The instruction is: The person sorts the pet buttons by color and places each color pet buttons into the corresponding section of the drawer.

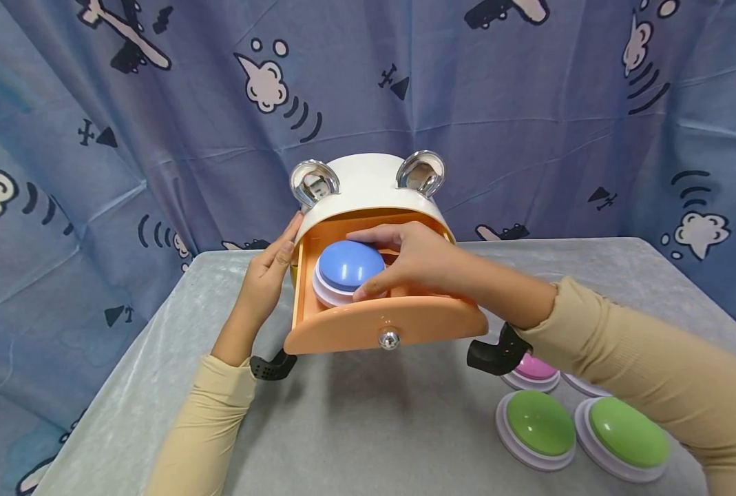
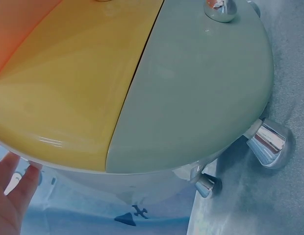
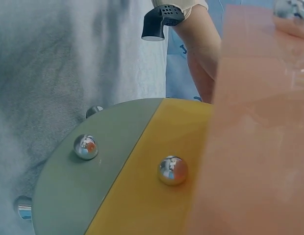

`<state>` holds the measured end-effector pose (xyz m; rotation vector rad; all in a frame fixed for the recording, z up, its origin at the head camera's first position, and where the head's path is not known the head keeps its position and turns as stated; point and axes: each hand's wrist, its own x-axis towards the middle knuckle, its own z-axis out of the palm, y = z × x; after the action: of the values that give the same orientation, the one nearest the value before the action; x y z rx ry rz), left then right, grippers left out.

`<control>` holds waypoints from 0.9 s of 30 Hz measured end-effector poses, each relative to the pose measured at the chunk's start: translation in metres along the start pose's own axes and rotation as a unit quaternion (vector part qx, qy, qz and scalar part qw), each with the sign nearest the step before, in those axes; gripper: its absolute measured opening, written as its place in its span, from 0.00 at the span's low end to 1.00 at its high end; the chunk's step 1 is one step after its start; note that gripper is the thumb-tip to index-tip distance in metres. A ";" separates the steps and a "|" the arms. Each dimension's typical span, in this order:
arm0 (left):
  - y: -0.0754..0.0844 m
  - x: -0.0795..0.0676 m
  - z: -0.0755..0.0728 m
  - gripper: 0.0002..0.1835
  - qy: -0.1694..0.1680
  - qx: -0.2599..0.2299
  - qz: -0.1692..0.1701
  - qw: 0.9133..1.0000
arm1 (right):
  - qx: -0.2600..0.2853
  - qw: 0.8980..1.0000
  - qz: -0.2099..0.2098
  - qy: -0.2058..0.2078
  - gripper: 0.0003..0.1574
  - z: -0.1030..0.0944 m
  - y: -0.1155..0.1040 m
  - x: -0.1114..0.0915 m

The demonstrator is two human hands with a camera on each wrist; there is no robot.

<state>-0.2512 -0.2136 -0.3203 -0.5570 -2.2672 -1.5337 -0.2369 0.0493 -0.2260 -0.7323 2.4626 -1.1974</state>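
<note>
A small round-topped drawer cabinet (image 1: 368,180) with chrome ears stands on the table. Its orange top drawer (image 1: 432,322) is pulled out towards me, a chrome knob at the front. Inside the drawer, towards its left side, is a blue push button (image 1: 350,264) with a pale base, slightly tilted. My right hand (image 1: 420,258) reaches into the drawer and holds this button by its right side, thumb in front and fingers behind. My left hand (image 1: 264,282) rests along the cabinet's left side, fingers extended. The yellow drawer (image 2: 83,88) and the grey-green drawer (image 2: 191,88) below are closed.
At the right of the table lie green push buttons (image 1: 541,422) and a pink one (image 1: 533,368), partly under my right forearm. Chrome feet (image 2: 269,142) carry the cabinet. A blue patterned curtain (image 1: 368,83) hangs behind the grey cloth-covered table (image 1: 368,434).
</note>
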 end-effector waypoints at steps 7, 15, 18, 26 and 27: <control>0.000 0.000 0.000 0.24 -0.002 0.001 -0.002 1.000 | 0.004 1.000 -0.005 -0.011 0.47 0.005 0.001 0.002; 0.002 0.000 0.000 0.24 -0.004 0.008 -0.005 1.000 | 0.002 1.000 -0.012 -0.020 0.46 0.006 0.002 0.004; 0.002 0.000 0.000 0.24 -0.005 0.006 -0.006 1.000 | 0.001 1.000 -0.015 -0.027 0.46 0.006 0.003 0.004; 0.001 0.000 0.000 0.24 -0.004 0.003 -0.007 1.000 | 0.000 0.999 -0.027 -0.036 0.46 0.007 0.006 0.007; 0.001 0.000 0.000 0.24 -0.004 0.005 -0.007 1.000 | 0.000 0.999 -0.026 -0.037 0.46 0.008 0.005 0.007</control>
<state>-0.2503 -0.2136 -0.3195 -0.5458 -2.2875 -1.5297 -0.2410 0.0432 -0.2352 -0.8309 2.3959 -1.1674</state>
